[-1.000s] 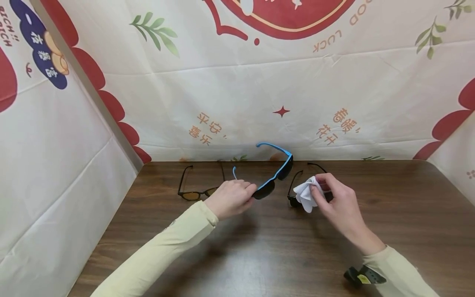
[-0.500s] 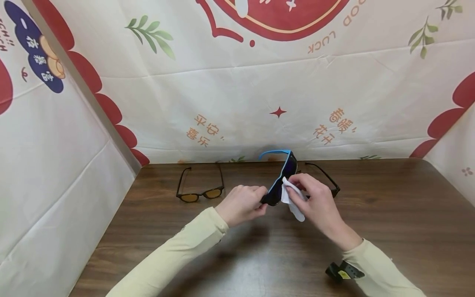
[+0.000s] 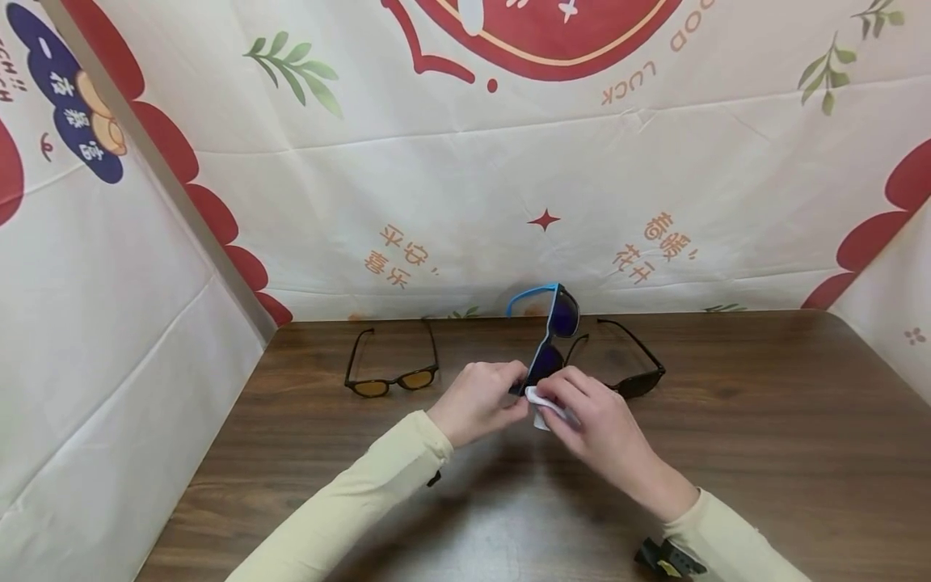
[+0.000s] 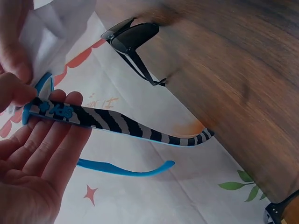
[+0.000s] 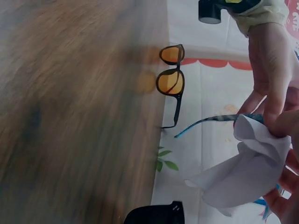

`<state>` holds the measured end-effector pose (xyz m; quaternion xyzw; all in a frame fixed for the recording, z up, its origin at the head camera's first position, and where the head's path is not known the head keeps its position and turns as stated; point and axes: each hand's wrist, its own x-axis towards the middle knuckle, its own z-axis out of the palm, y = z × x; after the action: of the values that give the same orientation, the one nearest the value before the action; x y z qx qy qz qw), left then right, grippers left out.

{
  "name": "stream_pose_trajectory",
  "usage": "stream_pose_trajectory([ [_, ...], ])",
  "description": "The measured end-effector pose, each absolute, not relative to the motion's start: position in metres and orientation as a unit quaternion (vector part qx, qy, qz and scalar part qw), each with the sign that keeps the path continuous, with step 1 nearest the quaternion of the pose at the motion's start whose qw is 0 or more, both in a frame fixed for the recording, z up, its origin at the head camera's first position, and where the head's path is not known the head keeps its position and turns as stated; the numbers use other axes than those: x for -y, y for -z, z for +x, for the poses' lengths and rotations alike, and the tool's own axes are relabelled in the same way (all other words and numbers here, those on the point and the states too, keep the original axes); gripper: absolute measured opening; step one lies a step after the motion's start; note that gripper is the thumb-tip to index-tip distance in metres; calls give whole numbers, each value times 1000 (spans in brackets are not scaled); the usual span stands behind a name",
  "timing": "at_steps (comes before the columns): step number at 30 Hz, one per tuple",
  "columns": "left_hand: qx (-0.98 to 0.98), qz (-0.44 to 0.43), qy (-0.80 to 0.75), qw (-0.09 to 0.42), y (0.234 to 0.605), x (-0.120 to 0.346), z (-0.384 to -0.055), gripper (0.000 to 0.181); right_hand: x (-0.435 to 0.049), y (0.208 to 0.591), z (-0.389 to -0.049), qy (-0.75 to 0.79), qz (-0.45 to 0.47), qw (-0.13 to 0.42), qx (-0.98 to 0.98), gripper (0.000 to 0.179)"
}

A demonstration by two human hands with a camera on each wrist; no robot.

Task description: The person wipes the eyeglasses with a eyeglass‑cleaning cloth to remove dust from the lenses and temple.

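Blue-framed sunglasses (image 3: 563, 314) with dark lenses are held up over the table, tilted on end. My left hand (image 3: 480, 402) grips them near one hinge; in the left wrist view a temple with black and grey stripes (image 4: 112, 120) lies across its fingers. My right hand (image 3: 600, 428) pinches a white cloth (image 3: 541, 416) against the lower end of the frame, close to the left fingertips. In the right wrist view the cloth (image 5: 247, 168) hangs in folds and covers much of the sunglasses.
Black glasses with amber lenses (image 3: 396, 383) stand unfolded on the wooden table (image 3: 254, 453) at the left. Black sunglasses (image 3: 640, 383) rest behind my right hand. A printed white cloth backdrop (image 3: 364, 178) rises at the table's far edge.
My right hand has moved left with the white cloth, from above the black sunglasses to the blue-framed ones. My left hand has shifted slightly right and turned the blue-framed sunglasses more upright.
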<state>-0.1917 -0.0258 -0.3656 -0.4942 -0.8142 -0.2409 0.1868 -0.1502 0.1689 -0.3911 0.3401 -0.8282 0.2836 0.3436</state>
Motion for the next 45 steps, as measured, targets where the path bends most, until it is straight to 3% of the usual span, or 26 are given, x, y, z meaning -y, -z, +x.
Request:
stream_pose_trajectory([
  [3, 815, -495, 249, 171, 363, 27, -192, 15, -174, 391, -152, -272, 337, 359, 827, 11],
  [6, 819, -496, 244, 158, 362, 28, -191, 13, -180, 387, -156, -271, 309, 368, 834, 24],
  [11, 817, -510, 231, 137, 363, 27, -189, 11, -183, 375, -163, -294, 282, 343, 846, 27],
  [17, 820, -498, 249, 133, 363, 26, -190, 12, -177, 369, -165, -290, 377, 286, 832, 25],
  [21, 823, -488, 260, 131, 365, 27, -195, 14, -178, 373, -163, -261, 425, 264, 825, 12],
  [24, 820, -492, 265, 126, 365, 28, -197, 14, -182, 375, -162, -246, 405, 276, 836, 11],
  [31, 810, -513, 266, 101, 364, 25, -195, 13, -183, 368, -167, -259, 296, 332, 857, 26],
  [37, 808, -507, 272, 130, 365, 22, -196, 13, -174, 368, -164, -260, 353, 334, 835, 16],
  [42, 802, -492, 310, 137, 363, 26, -197, 15, -174, 375, -162, -234, 369, 339, 833, 37],
  [45, 800, -495, 314, 128, 361, 27, -198, 16, -179, 375, -164, -226, 344, 356, 839, 33],
])
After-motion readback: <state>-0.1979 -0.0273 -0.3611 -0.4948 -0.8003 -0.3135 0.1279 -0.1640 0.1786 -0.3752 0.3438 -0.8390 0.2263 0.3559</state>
